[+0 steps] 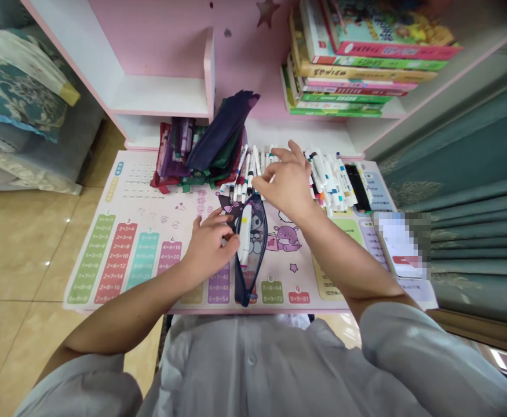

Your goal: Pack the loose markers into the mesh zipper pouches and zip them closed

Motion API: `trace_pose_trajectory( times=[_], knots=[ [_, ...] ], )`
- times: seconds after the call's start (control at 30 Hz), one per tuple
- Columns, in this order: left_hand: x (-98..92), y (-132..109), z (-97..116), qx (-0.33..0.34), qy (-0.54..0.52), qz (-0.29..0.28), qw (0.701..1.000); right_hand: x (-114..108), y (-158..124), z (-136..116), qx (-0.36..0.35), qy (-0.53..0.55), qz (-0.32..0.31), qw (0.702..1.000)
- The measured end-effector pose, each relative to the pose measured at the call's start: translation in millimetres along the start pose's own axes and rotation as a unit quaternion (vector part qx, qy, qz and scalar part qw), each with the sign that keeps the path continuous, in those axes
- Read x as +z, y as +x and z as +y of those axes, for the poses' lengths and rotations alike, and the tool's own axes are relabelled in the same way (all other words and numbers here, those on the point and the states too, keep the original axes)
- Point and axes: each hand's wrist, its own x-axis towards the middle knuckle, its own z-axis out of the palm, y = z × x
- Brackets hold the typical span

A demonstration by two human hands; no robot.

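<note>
A dark blue mesh pencil pouch [261, 255] lies unzipped on the printed desk mat, its mouth spread open. Inside it rests a white marker [245, 234] with a yellow band and a pink tip. My left hand [210, 249] is at the pouch's left edge, fingers apart, its thumb by the rim. Over the row of white markers [251, 171] behind the pouch is my right hand [290, 182], thumb and fingers apart with nothing visible in them. It hides part of the row. More white markers [329, 179] lie in a heap right of that hand.
Filled zip pouches [218, 136] are piled at the back left. Black markers [358, 188] lie right of the white heap. A phone [403, 246] is at the mat's right edge. Stacked books [349, 75] stand on the pink shelf. A curtain [474, 191] hangs at the right.
</note>
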Motion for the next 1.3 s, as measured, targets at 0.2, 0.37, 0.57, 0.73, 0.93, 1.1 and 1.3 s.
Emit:
trace_pose_trajectory(
  times=[0.2,0.37,0.57,0.73,0.93,1.1,1.3],
  knots=[
    [1.7,0,1,-0.001,-0.007,0.011,1.000,-25,-71,-5,-0.082,0.022,-0.007,0.996],
    [4.3,1,-2,0.001,0.003,0.025,1.000,-17,-107,-5,-0.121,0.009,-0.038,0.992],
    [3.4,1,-1,-0.004,0.003,0.023,1.000,-17,-120,-12,-0.119,-0.007,-0.067,0.991],
    [4.0,2,-1,0.004,0.002,0.027,1.000,-11,-105,-22,-0.102,-0.022,-0.100,0.989],
    [2.2,2,1,-0.005,0.006,0.023,1.000,4,-95,-23,-0.102,-0.032,-0.133,0.985],
    [2.7,1,1,-0.004,0.004,0.020,1.000,10,-98,-18,-0.119,-0.053,-0.128,0.983],
    [3.4,1,1,-0.003,0.003,0.023,1.000,1,-84,-11,-0.117,0.019,-0.040,0.992]
  ],
)
